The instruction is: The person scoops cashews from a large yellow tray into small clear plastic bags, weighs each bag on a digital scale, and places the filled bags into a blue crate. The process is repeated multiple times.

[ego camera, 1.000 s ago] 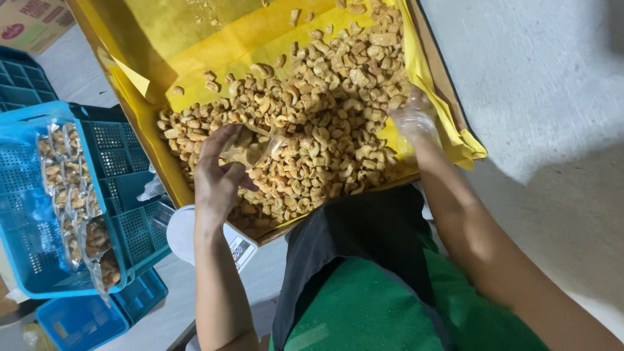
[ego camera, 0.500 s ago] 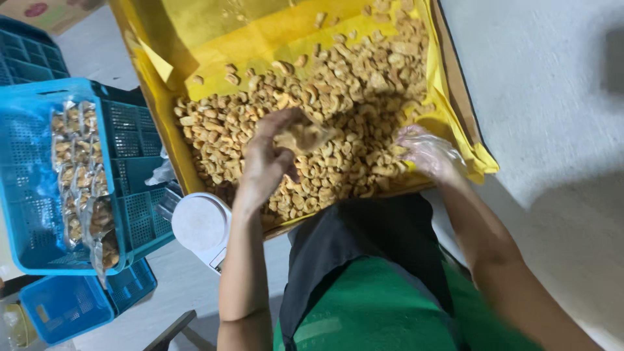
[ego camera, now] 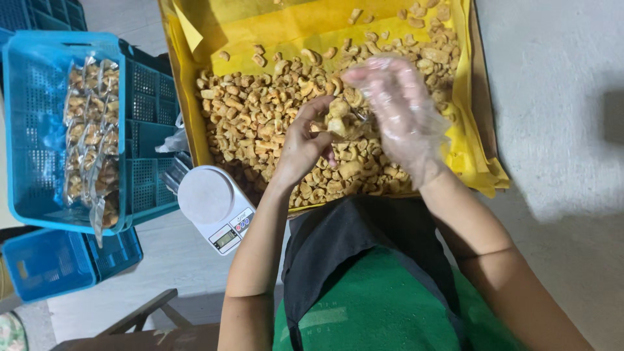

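Over the yellow-lined cardboard tray (ego camera: 478, 97) of pale brown fried snack pieces (ego camera: 260, 117), the bare left hand (ego camera: 302, 146) pinches a small clear plastic bag (ego camera: 341, 123), apparently mouth up and part filled. The right hand (ego camera: 400, 117), in a clear plastic glove, hovers half open against it. Left of the tray, sealed clear snack packets (ego camera: 91, 136) lie lengthwise in a blue plastic crate (ego camera: 39, 117); a white round-topped kitchen scale (ego camera: 214, 205) sits nearby.
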